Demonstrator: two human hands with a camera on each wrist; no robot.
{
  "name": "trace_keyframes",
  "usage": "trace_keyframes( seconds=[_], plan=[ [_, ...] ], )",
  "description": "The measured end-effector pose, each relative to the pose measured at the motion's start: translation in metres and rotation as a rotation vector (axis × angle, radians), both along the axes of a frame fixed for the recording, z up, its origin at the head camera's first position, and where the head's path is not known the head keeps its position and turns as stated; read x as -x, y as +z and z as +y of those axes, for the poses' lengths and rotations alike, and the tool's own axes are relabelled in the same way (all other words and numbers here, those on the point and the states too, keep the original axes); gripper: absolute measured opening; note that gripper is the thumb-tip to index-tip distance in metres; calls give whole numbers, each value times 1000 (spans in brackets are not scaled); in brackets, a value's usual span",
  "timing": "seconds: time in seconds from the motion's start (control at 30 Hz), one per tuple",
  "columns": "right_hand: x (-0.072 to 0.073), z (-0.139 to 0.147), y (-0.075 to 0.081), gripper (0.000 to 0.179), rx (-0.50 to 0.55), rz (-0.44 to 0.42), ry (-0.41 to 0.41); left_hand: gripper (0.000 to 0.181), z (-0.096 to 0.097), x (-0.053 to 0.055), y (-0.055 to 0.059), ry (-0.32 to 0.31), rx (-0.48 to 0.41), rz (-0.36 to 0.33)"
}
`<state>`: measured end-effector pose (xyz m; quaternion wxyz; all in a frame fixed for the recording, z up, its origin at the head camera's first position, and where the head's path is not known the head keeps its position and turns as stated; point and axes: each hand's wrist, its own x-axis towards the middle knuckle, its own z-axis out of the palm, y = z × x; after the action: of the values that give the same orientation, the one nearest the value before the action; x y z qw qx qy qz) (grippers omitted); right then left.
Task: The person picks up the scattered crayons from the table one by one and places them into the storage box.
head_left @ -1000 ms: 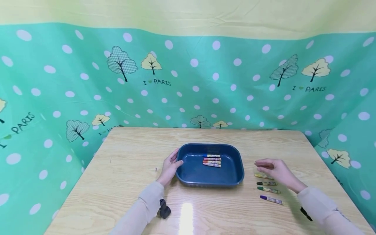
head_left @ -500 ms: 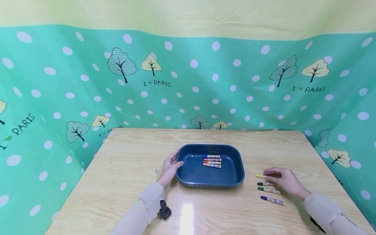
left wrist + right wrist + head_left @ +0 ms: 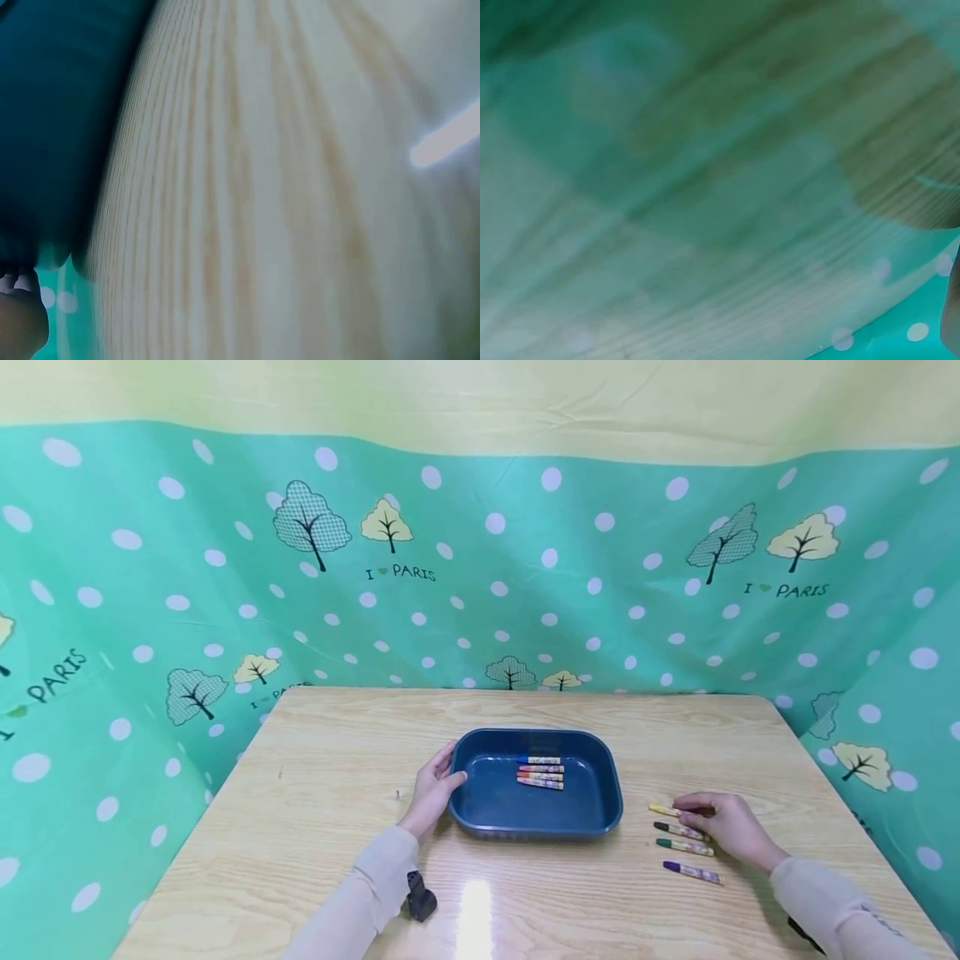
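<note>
At the middle of the table sits a dark blue plastic basin [image 3: 491, 814]. My left hand [image 3: 431, 793] grips its left rim, thumb over the edge; in the left wrist view the basin's side [image 3: 67, 120] fills the left. Inside lie several crayons: a blue one [image 3: 543, 761] and red-to-orange ones [image 3: 542, 776] side by side. To the right, my right hand [image 3: 726, 822] pinches the back end of a yellow crayon [image 3: 660, 809] at table level. Just nearer lie a black crayon [image 3: 667, 829], partly under the fingers, a green crayon [image 3: 684, 847] and a purple crayon [image 3: 692, 872].
The wooden table [image 3: 315, 852] backs onto a green dotted curtain [image 3: 450, 610] that also closes in both sides. A tiny bit of something [image 3: 397, 793] lies left of the basin. A black device [image 3: 420, 897] is on the left wrist.
My right hand has moved right and down from above the crayons, and its fingers have closed on the yellow crayon's end. The left hand and basin stay put.
</note>
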<state>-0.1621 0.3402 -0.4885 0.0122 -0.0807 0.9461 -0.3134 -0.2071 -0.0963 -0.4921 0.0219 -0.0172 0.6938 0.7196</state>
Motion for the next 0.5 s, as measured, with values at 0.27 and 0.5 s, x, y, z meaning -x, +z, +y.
trace_keyframes(
  seconds=[0.27, 0.5],
  plan=[
    [1, 0, 1, 21, -20, -2, 11, 60, 0, 0, -3, 7, -5, 4],
    [7, -8, 12, 24, 11, -51, -13, 60, 1, 2, -4, 5, -14, 3]
  ],
)
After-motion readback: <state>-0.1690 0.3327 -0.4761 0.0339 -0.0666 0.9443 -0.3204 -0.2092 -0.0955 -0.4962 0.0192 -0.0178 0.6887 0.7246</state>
